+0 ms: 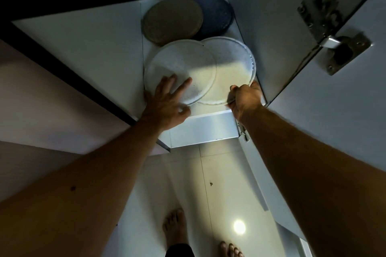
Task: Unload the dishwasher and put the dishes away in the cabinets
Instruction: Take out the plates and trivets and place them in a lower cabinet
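Two white speckled plates lie in the open low cabinet, the left white plate (pixel 179 69) overlapping the right white plate (pixel 231 64), so that the right one's left edge is hidden. The left hand (pixel 167 100) rests on the near rim of the left plate with fingers spread flat; its thumb points toward the right hand. The right hand (pixel 245 98) curls round the near rim of the right plate, fingertips tucked out of sight beneath it. Beyond both hands sit a tan plate (pixel 172 20) and, partly hidden behind it, a dark plate (pixel 217 16). Right of the right hand stands the open cabinet door (pixel 313 100), its metal hinge (pixel 332 33) blurred. Below the arms, bare feet (pixel 175 227) are cut off by the frame edge.
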